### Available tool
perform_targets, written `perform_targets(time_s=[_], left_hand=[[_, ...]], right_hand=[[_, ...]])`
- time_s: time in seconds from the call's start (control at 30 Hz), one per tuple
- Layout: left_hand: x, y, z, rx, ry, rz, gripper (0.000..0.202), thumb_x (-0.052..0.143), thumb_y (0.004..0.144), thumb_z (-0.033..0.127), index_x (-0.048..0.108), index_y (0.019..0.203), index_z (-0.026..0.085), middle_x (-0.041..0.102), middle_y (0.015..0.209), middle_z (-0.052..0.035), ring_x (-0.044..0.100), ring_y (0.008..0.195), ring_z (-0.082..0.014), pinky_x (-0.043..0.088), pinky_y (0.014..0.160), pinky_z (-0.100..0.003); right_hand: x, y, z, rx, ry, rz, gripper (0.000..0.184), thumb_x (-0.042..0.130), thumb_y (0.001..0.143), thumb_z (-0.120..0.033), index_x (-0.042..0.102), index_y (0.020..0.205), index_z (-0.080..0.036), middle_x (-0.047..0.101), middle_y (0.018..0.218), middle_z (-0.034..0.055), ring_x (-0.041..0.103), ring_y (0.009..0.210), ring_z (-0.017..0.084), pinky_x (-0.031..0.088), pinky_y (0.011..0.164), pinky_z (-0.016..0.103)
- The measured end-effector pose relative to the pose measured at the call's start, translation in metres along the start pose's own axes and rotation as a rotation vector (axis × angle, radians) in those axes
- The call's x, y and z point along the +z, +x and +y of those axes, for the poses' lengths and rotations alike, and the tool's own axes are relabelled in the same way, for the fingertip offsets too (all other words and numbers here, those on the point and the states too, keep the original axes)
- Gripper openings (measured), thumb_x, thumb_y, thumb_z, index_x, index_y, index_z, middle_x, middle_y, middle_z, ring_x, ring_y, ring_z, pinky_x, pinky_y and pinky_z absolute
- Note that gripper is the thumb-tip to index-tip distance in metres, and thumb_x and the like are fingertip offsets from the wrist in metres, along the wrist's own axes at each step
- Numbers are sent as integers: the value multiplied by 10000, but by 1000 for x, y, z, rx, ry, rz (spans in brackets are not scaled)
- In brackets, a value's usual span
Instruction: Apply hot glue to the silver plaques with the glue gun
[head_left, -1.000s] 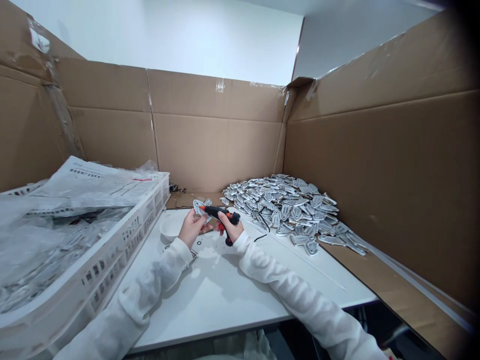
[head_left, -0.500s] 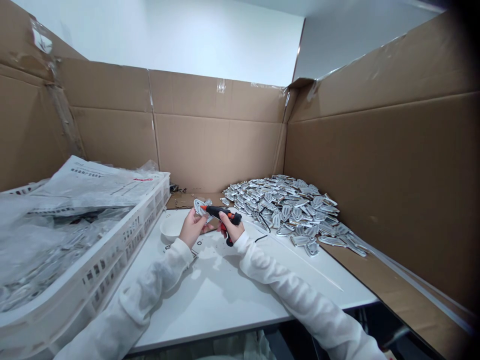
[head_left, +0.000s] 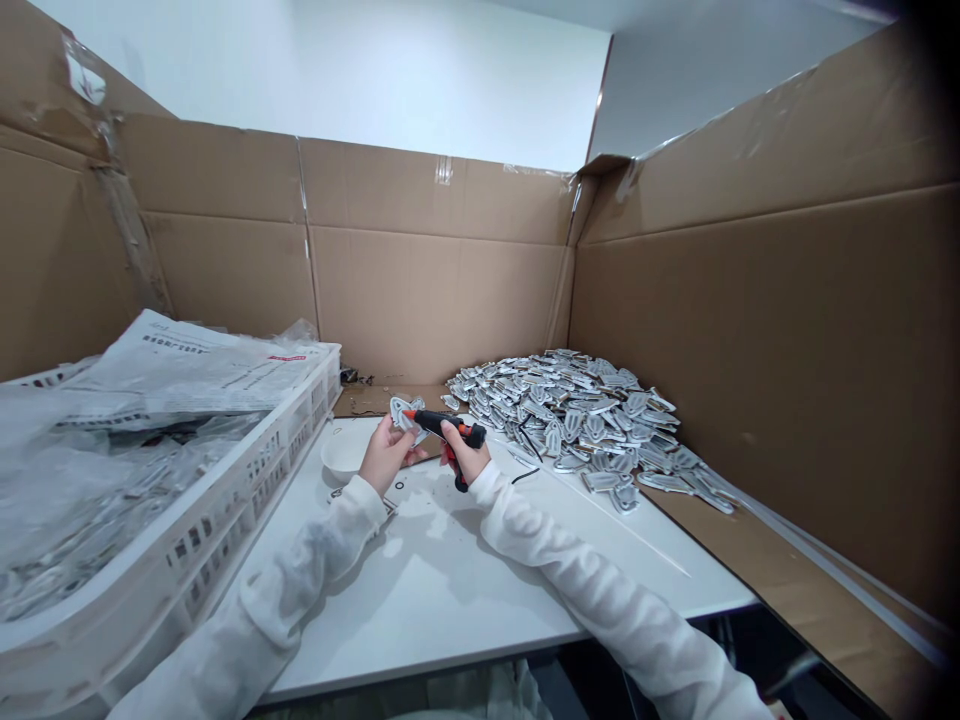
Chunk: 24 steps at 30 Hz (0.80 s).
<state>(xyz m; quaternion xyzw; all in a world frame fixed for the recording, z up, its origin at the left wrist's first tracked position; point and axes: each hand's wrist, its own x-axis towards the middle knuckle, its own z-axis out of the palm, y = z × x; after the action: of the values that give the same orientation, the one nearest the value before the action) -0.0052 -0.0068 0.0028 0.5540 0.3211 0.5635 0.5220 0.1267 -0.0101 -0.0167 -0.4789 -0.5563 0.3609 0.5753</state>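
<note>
My right hand (head_left: 466, 458) grips a black and orange glue gun (head_left: 447, 427), its orange tip pointing left. That tip touches a small grey and white shield-shaped piece (head_left: 398, 411), which my left hand (head_left: 384, 452) pinches and holds up over the white table (head_left: 450, 580). Both arms wear white sleeves. A large heap of similar grey pieces (head_left: 577, 410) lies just right of the hands, at the back right of the table.
A white slotted crate (head_left: 187, 530) with plastic bags and printed paper stands on the left. A small white dish (head_left: 341, 455) sits beside my left hand. Cardboard walls (head_left: 750, 330) enclose the back and both sides. The table's front edge is near me.
Hands, glue gun and piece have hardly shifted; they sit a few pixels further right and up in the picture.
</note>
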Motion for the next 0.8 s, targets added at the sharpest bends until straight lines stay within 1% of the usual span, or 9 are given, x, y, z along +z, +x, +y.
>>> perform_targets(time_s=[0.3, 0.8], left_hand=[[0, 0, 0, -6, 10, -9, 426, 629, 613, 344, 416, 934, 163, 577, 666, 3, 517, 423, -74, 302, 362, -156], [-1, 1, -1, -14, 22, -1, 415, 632, 605, 352, 417, 908, 166, 555, 586, 26, 501, 410, -72, 305, 364, -156]], right_hand=[[-1, 0, -1, 2, -34, 16, 533, 436, 662, -658, 468, 438, -175, 439, 350, -13, 343, 307, 68, 255, 319, 213], [-1, -2, -4, 6, -55, 31, 555, 433, 662, -655, 443, 373, -181, 421, 332, -12, 339, 307, 69, 282, 336, 218]])
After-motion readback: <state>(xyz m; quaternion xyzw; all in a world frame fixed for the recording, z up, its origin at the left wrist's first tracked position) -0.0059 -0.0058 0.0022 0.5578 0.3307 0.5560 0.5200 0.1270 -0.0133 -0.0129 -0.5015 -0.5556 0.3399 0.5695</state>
